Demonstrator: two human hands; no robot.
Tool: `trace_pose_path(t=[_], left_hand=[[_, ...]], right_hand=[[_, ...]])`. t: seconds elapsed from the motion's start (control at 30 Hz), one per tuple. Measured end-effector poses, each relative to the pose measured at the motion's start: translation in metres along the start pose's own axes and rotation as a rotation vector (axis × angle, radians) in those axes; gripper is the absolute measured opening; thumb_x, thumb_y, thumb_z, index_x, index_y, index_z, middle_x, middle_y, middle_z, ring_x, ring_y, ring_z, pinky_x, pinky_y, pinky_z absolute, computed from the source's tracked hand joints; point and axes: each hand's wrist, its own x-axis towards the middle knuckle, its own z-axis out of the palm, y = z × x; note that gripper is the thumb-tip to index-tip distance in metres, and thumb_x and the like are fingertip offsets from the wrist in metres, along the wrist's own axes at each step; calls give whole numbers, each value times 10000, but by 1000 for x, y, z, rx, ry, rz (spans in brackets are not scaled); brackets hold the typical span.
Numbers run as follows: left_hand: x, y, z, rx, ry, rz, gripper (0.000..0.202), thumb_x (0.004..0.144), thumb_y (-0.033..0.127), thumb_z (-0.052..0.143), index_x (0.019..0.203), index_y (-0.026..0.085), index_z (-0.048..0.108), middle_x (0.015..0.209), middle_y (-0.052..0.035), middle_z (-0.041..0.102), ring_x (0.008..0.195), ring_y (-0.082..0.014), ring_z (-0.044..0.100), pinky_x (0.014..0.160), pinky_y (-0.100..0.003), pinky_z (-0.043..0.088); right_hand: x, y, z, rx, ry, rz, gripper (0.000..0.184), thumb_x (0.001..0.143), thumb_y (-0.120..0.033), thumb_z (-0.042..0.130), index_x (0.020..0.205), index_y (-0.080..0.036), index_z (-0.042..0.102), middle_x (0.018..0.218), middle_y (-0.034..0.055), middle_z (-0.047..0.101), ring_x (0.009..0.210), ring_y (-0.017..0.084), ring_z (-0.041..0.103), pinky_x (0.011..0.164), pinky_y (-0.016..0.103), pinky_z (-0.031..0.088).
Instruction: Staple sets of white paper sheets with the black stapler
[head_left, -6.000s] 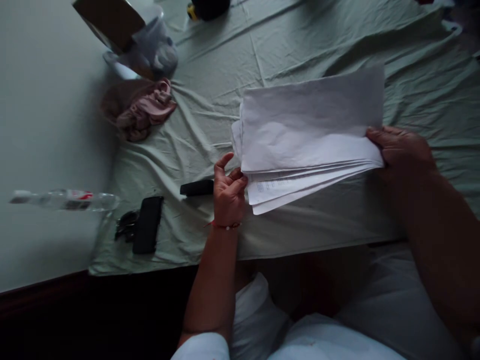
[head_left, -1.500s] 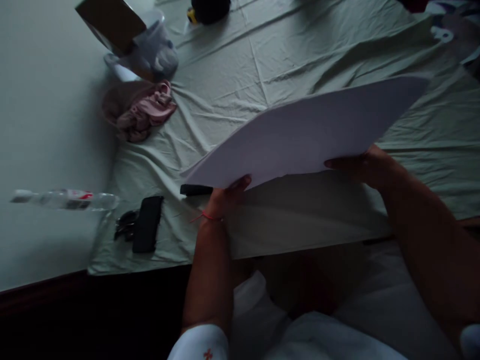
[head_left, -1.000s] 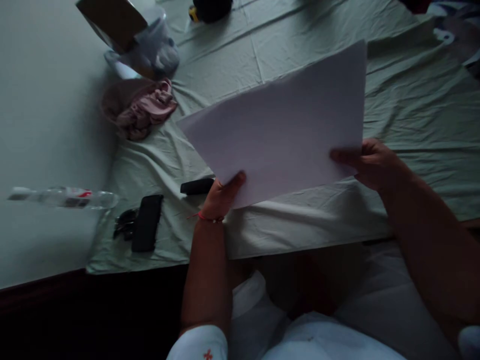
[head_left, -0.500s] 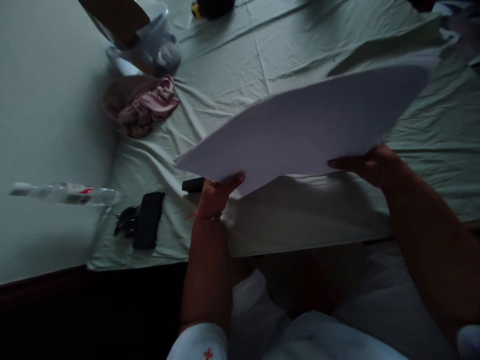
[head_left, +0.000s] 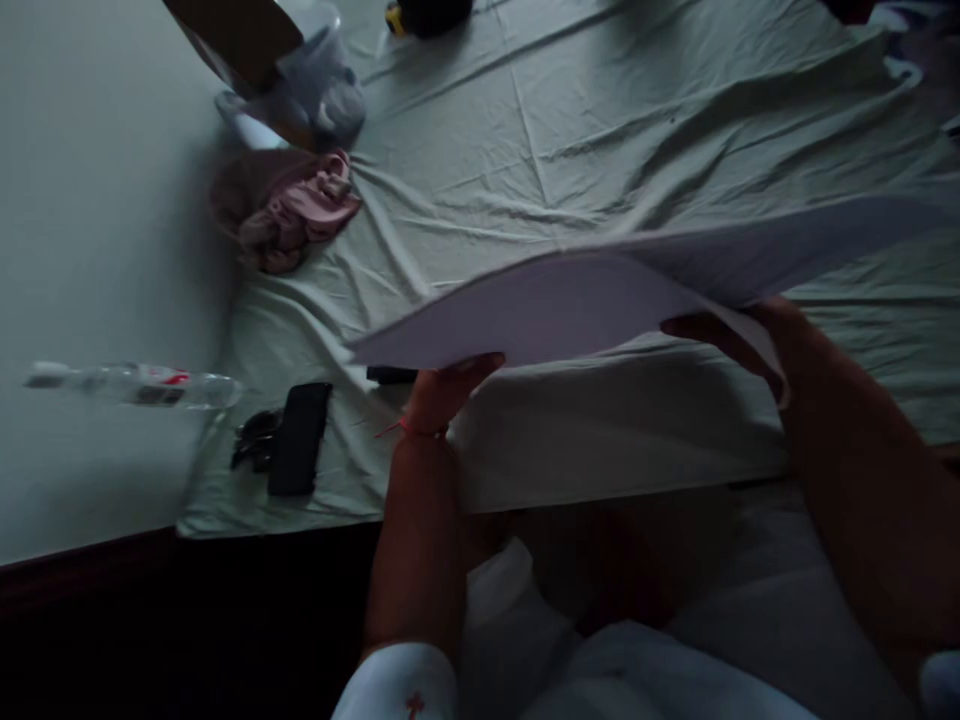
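Note:
A large white sheet of paper point(head_left: 555, 305) spans both hands above the cloth-covered surface, tilted and seen at a shallow angle. Its near left edge lies in my left hand point(head_left: 446, 390), the thumb on top and the other fingers hidden beneath. My right hand point(head_left: 742, 335) grips the near edge further right, where a flap of the paper bends over the fingers toward the wrist. The right part of the sheet sags and reaches out past the hand. Just left of my left hand, a small black object point(head_left: 390, 375) is partly covered by the sheet.
A pale green cloth point(head_left: 465, 170) with creases covers the surface. A black phone point(head_left: 300, 438) and dark sunglasses point(head_left: 256, 440) lie at its left, beside a clear plastic bottle point(head_left: 150, 387). Pink cloth point(head_left: 315, 205) and a clear plastic container point(head_left: 330, 70) sit by the wall.
The sheet has dropped and flattened toward me, so less of its face shows. Its right part has folded over my right hand. Both hands keep nearly the same place.

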Motion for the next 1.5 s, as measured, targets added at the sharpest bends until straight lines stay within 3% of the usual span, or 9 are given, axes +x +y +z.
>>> trace_pose_path(t=[0.07, 0.17, 0.33, 0.57, 0.73, 0.87, 1.07, 1.3, 1.5], left_hand=[[0, 0, 1, 35, -9, -20, 285, 699, 482, 850, 854, 286, 714, 974, -31, 773, 1039, -267, 720, 1132, -469, 522], [-1, 2, 2, -3, -11, -42, 302, 789, 468, 801, 990, 251, 733, 1125, -71, 768, 1174, -277, 692, 1165, -457, 496], [-1, 9, 5, -230, -91, -55, 557, 821, 488, 813, 1276, 201, 669, 1199, -109, 740, 1196, -268, 679, 1150, -470, 507], [0, 9, 8, -334, -130, -96, 625, 767, 504, 847, 1282, 191, 679, 1182, -108, 754, 1200, -273, 680, 1094, -412, 542], [2, 16, 6, -324, -159, -175, 395, 760, 464, 854, 1007, 166, 778, 1005, -83, 779, 939, -218, 707, 861, -351, 602], [4, 27, 0, -296, -278, -242, 290, 710, 411, 884, 765, 163, 744, 649, -2, 669, 593, -113, 571, 560, -234, 475], [4, 31, 1, -265, -384, -342, 267, 641, 292, 862, 825, 158, 723, 564, 32, 619, 459, -73, 503, 455, -198, 369], [3, 27, 4, -376, -200, -331, 328, 576, 300, 905, 783, 181, 680, 586, 47, 601, 460, -56, 454, 443, -199, 332], [-8, 30, 1, -8, 280, -23, 174, 894, 363, 697, 916, 191, 711, 728, -7, 724, 570, -115, 607, 593, -256, 483]], right_hand=[[0, -3, 1, 104, -68, 64, 379, 656, -416, 884, 960, -226, 765, 1090, 39, 751, 1104, 237, 686, 992, 440, 601], [-1, -11, 4, 82, -156, 64, 399, 570, -425, 935, 841, -191, 760, 928, 53, 745, 1008, 242, 703, 892, 395, 616], [-4, -18, 3, 18, -59, 179, 428, 526, -450, 971, 699, -144, 727, 746, 26, 689, 683, 103, 595, 644, 235, 524], [-7, -17, 7, 224, -24, 267, 504, 458, -467, 1009, 761, -157, 753, 761, 16, 707, 631, 77, 604, 621, 214, 521], [-6, -21, 13, 211, 36, 262, 526, 405, -441, 1018, 725, -135, 735, 724, 11, 684, 614, 68, 592, 597, 196, 496], [-3, -27, 14, 218, 130, 294, 516, 374, -362, 1018, 723, -138, 712, 719, 17, 676, 631, 85, 595, 579, 203, 491], [-2, -35, 16, 245, 285, 318, 413, 451, -226, 982, 711, -169, 666, 711, 4, 660, 612, 92, 586, 582, 232, 542], [0, -37, 14, 213, 278, 311, 335, 547, -238, 924, 723, -191, 643, 706, -21, 642, 618, 89, 561, 563, 224, 514], [2, -22, 5, -99, 206, 166, 152, 678, -234, 815, 781, -157, 736, 698, -5, 636, 619, 65, 490, 511, 162, 361]])
